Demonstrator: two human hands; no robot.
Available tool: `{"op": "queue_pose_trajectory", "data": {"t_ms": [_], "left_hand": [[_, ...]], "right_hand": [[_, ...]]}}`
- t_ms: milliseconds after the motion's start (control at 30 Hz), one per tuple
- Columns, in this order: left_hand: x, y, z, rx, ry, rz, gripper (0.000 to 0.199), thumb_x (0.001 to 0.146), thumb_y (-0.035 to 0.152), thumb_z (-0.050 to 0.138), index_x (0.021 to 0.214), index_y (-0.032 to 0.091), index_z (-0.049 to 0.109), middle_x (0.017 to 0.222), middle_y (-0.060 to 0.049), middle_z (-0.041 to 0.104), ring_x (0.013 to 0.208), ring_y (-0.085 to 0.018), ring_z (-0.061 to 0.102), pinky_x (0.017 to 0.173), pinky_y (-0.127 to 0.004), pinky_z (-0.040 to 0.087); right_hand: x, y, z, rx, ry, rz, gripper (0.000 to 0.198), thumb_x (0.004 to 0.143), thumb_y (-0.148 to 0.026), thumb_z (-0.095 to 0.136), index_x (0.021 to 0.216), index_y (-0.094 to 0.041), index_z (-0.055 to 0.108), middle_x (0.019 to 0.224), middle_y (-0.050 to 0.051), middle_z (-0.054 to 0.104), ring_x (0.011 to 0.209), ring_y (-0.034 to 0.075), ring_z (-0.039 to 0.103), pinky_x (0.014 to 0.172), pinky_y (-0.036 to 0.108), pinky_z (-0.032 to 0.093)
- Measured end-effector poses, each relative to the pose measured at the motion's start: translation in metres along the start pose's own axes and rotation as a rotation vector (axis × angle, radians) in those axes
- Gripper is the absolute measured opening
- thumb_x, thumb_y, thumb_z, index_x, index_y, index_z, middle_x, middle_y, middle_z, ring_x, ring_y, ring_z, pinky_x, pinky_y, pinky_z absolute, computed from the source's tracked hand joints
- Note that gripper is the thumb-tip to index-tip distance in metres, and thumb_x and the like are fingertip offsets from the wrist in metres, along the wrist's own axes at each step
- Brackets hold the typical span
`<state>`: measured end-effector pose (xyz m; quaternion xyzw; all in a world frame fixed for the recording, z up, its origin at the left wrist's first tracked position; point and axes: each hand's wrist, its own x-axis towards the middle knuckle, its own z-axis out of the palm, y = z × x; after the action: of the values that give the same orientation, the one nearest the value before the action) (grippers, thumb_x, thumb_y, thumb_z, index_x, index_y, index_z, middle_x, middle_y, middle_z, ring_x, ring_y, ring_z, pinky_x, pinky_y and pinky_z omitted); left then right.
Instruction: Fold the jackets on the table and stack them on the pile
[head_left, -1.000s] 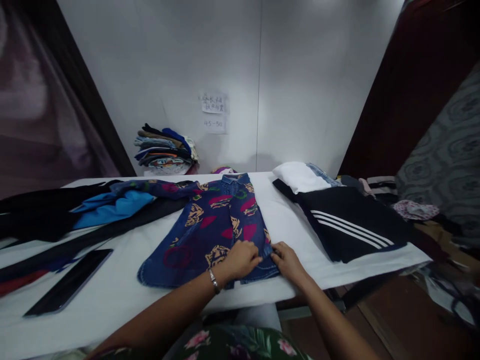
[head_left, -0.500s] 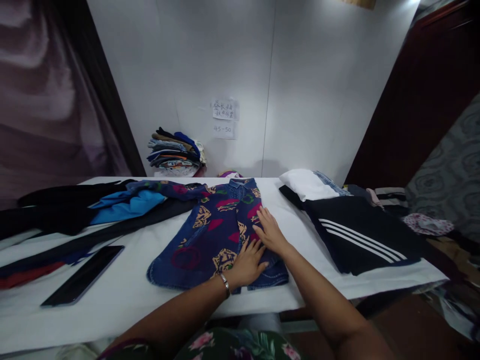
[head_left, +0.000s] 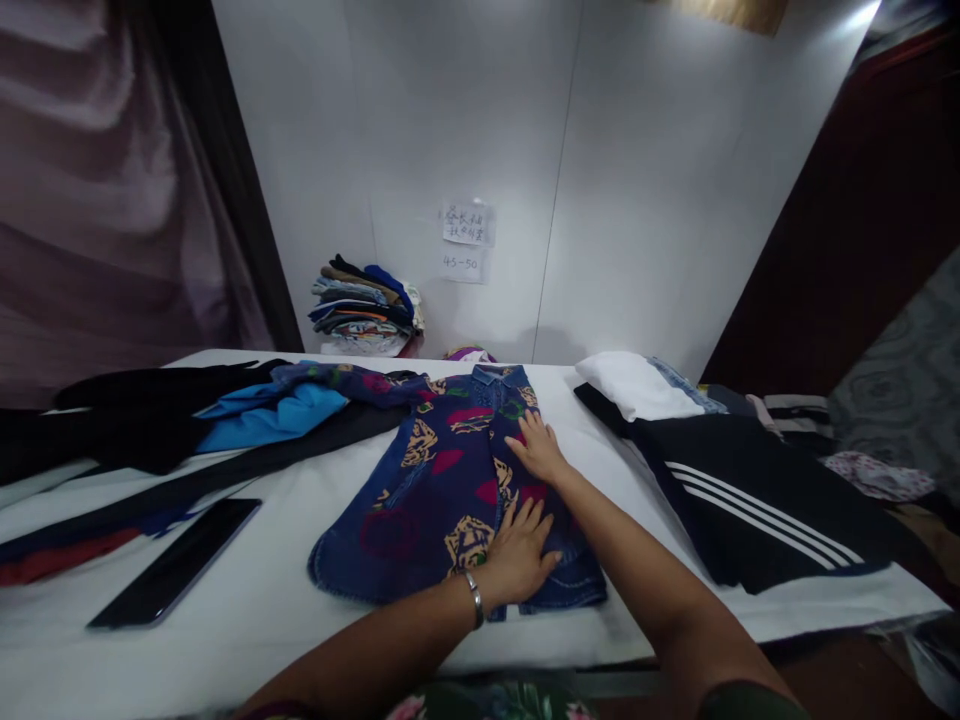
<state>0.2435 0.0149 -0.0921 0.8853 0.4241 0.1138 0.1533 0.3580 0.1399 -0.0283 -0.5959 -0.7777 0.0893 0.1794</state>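
Note:
A dark blue printed denim shirt (head_left: 431,490) with tan, magenta and green figures lies on the white table, its collar toward the wall. One sleeve stretches out to the left; on the right side no sleeve shows. My left hand (head_left: 521,555), with a silver bracelet at the wrist, rests flat on the lower front, fingers spread. Farther up, my right hand (head_left: 538,448) lies open on the shirt's right edge below the collar.
Black clothes (head_left: 142,415) and a blue garment (head_left: 277,412) lie at left, near a black phone (head_left: 176,565). At right are striped black clothing (head_left: 750,490) and a white garment (head_left: 634,385). A folded clothes stack (head_left: 367,305) stands by the wall, beside paper notes (head_left: 466,240).
My right hand has slid up the shirt's edge toward the collar. My left hand stays on the lower front. The whole view has shifted slightly.

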Motion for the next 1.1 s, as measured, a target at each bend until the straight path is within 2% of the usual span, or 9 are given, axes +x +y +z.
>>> {"op": "queue_pose_trajectory", "data": {"t_ms": [67,167,267,433,600,700,833,933,1100], "left_hand": [[-0.001,0.000,-0.001,-0.005,-0.012,-0.008,0.067,0.090,0.057,0.033,0.144,0.017,0.037,0.154,-0.012,0.027,0.144,-0.027,0.016,0.117,-0.049,0.011],[-0.002,0.002,-0.002,-0.006,-0.012,-0.015,0.066,0.090,0.055,0.035,0.143,0.017,0.037,0.153,-0.013,0.028,0.144,-0.027,0.016,0.117,-0.050,0.010],[-0.003,0.004,-0.003,-0.034,0.003,-0.006,0.066,0.089,0.053,0.038,0.144,0.016,0.036,0.153,-0.014,0.028,0.144,-0.027,0.015,0.117,-0.050,0.009],[0.007,-0.011,-0.024,-0.180,-0.056,-0.028,0.052,0.089,0.049,0.042,0.130,0.018,0.056,0.147,-0.012,0.040,0.138,-0.025,0.032,0.115,-0.045,0.022],[0.063,-0.053,-0.071,-0.071,0.217,-0.143,0.039,0.093,0.034,0.038,0.120,0.020,0.062,0.139,-0.007,0.052,0.130,-0.019,0.043,0.111,-0.036,0.031],[0.112,-0.076,-0.084,0.087,0.208,-0.247,0.046,0.095,0.035,0.032,0.133,0.018,0.050,0.148,-0.008,0.040,0.139,-0.021,0.030,0.114,-0.039,0.023],[0.145,-0.102,-0.073,0.106,0.164,-0.333,0.053,0.092,0.040,0.038,0.137,0.014,0.045,0.151,-0.013,0.033,0.141,-0.029,0.024,0.114,-0.050,0.017],[0.139,-0.116,-0.055,0.107,0.158,-0.412,0.059,0.091,0.046,0.036,0.140,0.015,0.041,0.152,-0.012,0.031,0.140,-0.031,0.024,0.112,-0.055,0.018],[0.128,-0.124,-0.037,0.115,0.194,-0.439,0.063,0.091,0.054,0.027,0.144,0.021,0.036,0.155,-0.004,0.028,0.142,-0.024,0.021,0.115,-0.049,0.015]], "right_hand": [[0.025,-0.004,0.002,-0.020,0.031,0.004,0.070,0.094,-0.057,0.027,0.148,-0.011,0.025,0.157,0.013,0.010,0.145,0.023,0.002,0.115,0.042,0.008],[0.048,0.004,0.019,-0.061,-0.069,0.055,0.073,0.095,-0.057,0.024,0.150,-0.010,0.017,0.158,0.012,0.006,0.145,0.022,-0.002,0.115,0.039,0.005],[0.051,0.016,0.041,-0.073,-0.213,0.085,0.073,0.093,-0.059,0.028,0.149,-0.011,0.024,0.156,0.012,0.016,0.145,0.025,0.008,0.115,0.041,0.007],[0.048,0.030,0.042,-0.056,-0.226,0.073,0.069,0.094,-0.059,0.023,0.148,-0.018,0.027,0.156,0.008,0.019,0.144,0.022,0.012,0.114,0.040,0.010],[0.031,0.040,0.027,-0.093,-0.028,0.095,0.065,0.096,-0.051,0.024,0.148,-0.012,0.025,0.158,0.010,0.010,0.145,0.023,0.002,0.115,0.041,0.005],[0.016,0.044,0.036,-0.121,-0.102,0.116,0.067,0.095,-0.052,0.027,0.147,-0.010,0.028,0.156,0.013,0.018,0.144,0.026,0.009,0.114,0.043,0.011],[0.007,0.046,0.048,-0.097,-0.177,0.121,0.069,0.094,-0.055,0.028,0.146,-0.009,0.031,0.155,0.013,0.021,0.144,0.026,0.013,0.113,0.042,0.015],[0.006,0.047,0.051,-0.101,-0.179,0.126,0.067,0.094,-0.054,0.029,0.146,-0.011,0.031,0.155,0.011,0.021,0.144,0.026,0.014,0.114,0.042,0.016],[0.007,0.053,0.057,-0.165,-0.178,0.108,0.066,0.094,-0.050,0.031,0.146,-0.009,0.031,0.155,0.012,0.022,0.144,0.026,0.014,0.114,0.043,0.018]]}}
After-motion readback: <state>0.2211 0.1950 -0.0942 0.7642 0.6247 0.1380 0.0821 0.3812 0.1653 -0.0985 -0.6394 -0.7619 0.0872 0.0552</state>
